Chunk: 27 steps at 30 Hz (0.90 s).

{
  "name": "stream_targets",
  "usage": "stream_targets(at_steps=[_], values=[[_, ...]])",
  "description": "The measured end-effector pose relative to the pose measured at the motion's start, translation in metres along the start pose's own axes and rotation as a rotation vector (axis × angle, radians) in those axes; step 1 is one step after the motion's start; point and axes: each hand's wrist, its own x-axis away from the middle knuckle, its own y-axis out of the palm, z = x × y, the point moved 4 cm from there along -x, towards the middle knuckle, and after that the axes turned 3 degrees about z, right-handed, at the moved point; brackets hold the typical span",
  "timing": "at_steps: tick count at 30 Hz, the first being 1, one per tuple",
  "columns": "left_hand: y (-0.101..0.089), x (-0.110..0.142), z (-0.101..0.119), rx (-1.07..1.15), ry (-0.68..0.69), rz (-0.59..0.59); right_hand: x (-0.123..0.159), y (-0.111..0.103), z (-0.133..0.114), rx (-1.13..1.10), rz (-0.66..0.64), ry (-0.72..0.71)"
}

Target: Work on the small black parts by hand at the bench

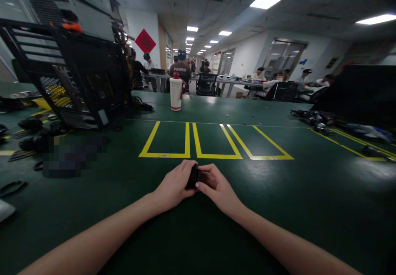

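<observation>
Between my two hands is a small black box-like object [193, 177], mostly covered by my fingers; its exact kind does not show. My left hand [177, 182] is wrapped round its left side, thumb below and fingers over the top. From the right, my right hand [218, 186] grips it with thumb and fingertips, the fingers curled. Both hands are low over the green table [198, 233], just on the near side of the yellow tape outlines [219, 157].
A white tumbler with a red lid [176, 93] stands beyond the outlines. Computer cases [89, 77] are stacked at the left, with cables [32, 137] beside them. More cables [312, 118] and a black covered shape [359, 97] are at the right. People sit at tables behind.
</observation>
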Motion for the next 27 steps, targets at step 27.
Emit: stream_targets(at_steps=[27], values=[[0.0,-0.005,-0.016,0.069,-0.123,-0.058,0.007,-0.014,0.005,0.52,0.186,-0.041]])
